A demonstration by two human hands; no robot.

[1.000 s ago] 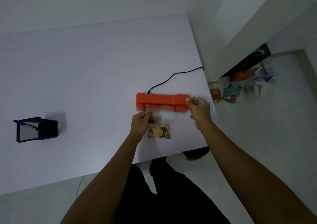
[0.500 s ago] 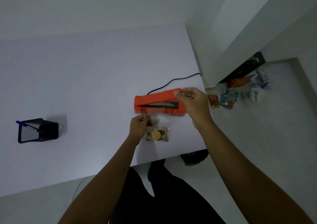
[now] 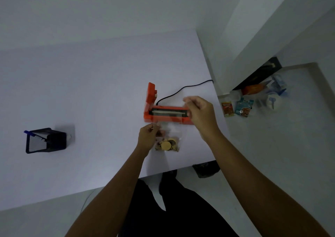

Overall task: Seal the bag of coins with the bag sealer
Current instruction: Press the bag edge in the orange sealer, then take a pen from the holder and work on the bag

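The orange bag sealer (image 3: 150,118) lies near the table's right edge with its lid (image 3: 151,93) swung upright at the left end. The pale sealing strip (image 3: 168,112) is exposed. A clear plastic bag (image 3: 174,130) lies in front of it, gold coins (image 3: 167,144) bunched at its near end, its open top reaching onto the sealer's front edge. My left hand (image 3: 147,137) pinches the bag's upper left corner. My right hand (image 3: 201,113) hovers over the sealer's right end, fingers loosely curled and blurred, holding nothing that I can see.
A black cord (image 3: 181,89) runs from the sealer off the white table (image 3: 90,91) to the right. A black mesh pen holder (image 3: 45,140) with a blue pen stands at the left. Packets and bottles (image 3: 243,106) lie on the floor to the right.
The sealer's lid has gone from closed, to partly raised by my right hand, to fully upright. My right hand has let go of it. The bag's top now lies on the sealer.
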